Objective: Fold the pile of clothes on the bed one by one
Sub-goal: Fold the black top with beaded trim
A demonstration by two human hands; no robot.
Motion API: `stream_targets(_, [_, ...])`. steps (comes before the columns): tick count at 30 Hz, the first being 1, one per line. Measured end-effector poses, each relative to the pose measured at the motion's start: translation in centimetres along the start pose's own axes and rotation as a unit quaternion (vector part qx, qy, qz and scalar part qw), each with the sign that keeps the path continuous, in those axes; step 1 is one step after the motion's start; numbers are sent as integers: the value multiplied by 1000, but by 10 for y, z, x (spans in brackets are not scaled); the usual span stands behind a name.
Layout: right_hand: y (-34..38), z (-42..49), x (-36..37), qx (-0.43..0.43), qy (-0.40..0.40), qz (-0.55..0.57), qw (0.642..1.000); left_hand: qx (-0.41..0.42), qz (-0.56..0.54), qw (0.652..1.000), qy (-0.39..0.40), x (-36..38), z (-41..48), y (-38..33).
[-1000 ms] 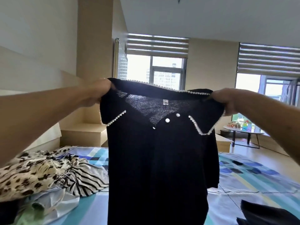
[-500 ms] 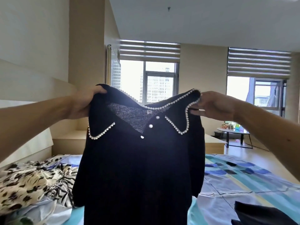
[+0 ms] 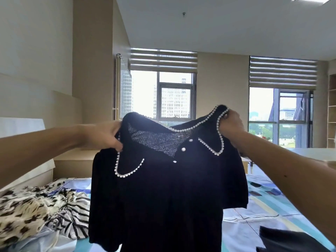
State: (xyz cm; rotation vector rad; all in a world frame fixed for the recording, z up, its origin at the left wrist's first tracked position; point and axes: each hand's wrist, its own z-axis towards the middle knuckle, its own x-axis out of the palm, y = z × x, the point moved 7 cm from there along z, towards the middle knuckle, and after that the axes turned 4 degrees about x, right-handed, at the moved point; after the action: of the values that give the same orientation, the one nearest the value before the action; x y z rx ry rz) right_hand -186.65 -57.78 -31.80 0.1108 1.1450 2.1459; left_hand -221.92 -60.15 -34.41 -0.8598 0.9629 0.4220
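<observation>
While the bed (image 3: 254, 224) and its blue patterned sheet spread below, a black knit top (image 3: 163, 197) hangs in the air above it, front toward the camera. A pile of clothes (image 3: 36, 211), leopard-print and striped, lies on the bed at left. A dark garment (image 3: 291, 240) lies at lower right. The left grip (image 3: 101, 137) is curled round the top's shoulder. The right grip (image 3: 231, 124), higher, is clamped on the pearl-edged collar (image 3: 211, 137).
</observation>
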Motion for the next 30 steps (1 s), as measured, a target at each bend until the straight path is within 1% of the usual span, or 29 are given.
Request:
stream_targets(2, [1, -2, -2, -2, -5, 22, 1000, 23, -18, 997, -72, -5, 1, -7])
stream_targets(4, [7, -3, -5, -23, -15, 52, 998, 51, -28, 987, -150, -17, 0, -17])
stream_targets(6, [17, 0, -11, -48, -35, 65, 996, 71, -3, 975, -211, -32, 0, -26])
stream_targets(9, [43, 10, -25, -97, -78, 82, 989, 84, 58, 955, -278, -60, -1, -43])
stream_targets(11, [63, 22, -34, -127, -100, 86, 983, 101, 69, 940, -318, -83, 1, -56])
stream_targets(13, [78, 36, -41, -136, -117, 77, 981, 105, 85, 929, -345, -104, 6, -65])
stream_targets(15, [84, 48, -41, -126, -108, 63, 984, 93, 101, 927, -348, -117, 13, -66])
stream_targets(17, [79, 48, -35, -112, -66, 39, 991, 67, 94, 942, -314, -113, 18, -59])
stream_targets(18, [71, 43, -27, -103, -25, 22, 994, 51, 84, 956, -277, -103, 20, -51])
stream_targets(20, [44, 27, -6, -75, 89, -9, 993, 16, 69, 981, -179, -72, 18, -30])
stream_targets(23, [-22, -11, 31, -4, 260, -63, 964, -28, 35, 999, -12, -10, 6, 18])
stream_targets(24, [-47, -22, 42, 23, 306, -71, 949, -39, 6, 998, 48, 14, 2, 35])
stream_targets(26, [-101, -45, 62, 107, 401, -42, 909, -66, -59, 983, 161, 64, -8, 69])
stream_targets(28, [-151, -74, 83, 206, 505, -28, 837, -96, -101, 962, 235, 109, -15, 108])
stream_targets(29, [-173, -87, 94, 239, 552, -44, 798, -108, -110, 951, 266, 129, -17, 125])
stream_targets(30, [-192, -94, 105, 251, 583, -77, 769, -124, -117, 943, 287, 146, -15, 141])
